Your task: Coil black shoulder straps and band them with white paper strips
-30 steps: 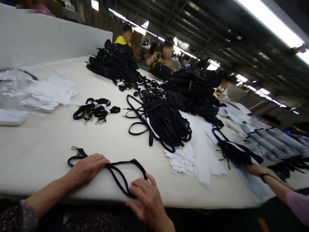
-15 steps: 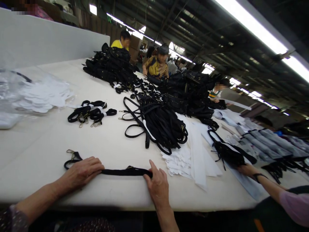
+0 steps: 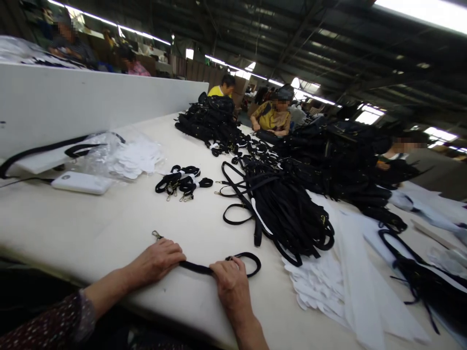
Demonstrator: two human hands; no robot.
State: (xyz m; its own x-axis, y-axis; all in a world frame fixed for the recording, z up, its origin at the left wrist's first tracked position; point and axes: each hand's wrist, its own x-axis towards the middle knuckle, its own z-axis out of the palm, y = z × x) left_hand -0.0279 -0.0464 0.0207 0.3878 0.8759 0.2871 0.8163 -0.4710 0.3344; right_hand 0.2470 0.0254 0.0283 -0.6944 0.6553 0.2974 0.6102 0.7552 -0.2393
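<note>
Brought right hand (image 3: 231,282) closer to left hand (image 3: 160,260) since earlier frame. Holding black strap (image 3: 197,268) in both, lower centre of frame, with loop (image 3: 260,265) beyond right hand. Beyond: bundled straps (image 3: 188,185) centre-left, strap pile (image 3: 288,206) right of centre.

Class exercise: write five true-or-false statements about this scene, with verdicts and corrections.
1. Both the left hand and the right hand touch a black strap. True.
2. The metal clip shows beside the right hand. False: it is beside the left hand.
3. Strap bundles lie on the table beyond the hands. True.
4. The white device lies right of the strap pile. False: it lies to its left.
5. White pieces lie right of the right hand. True.
</note>
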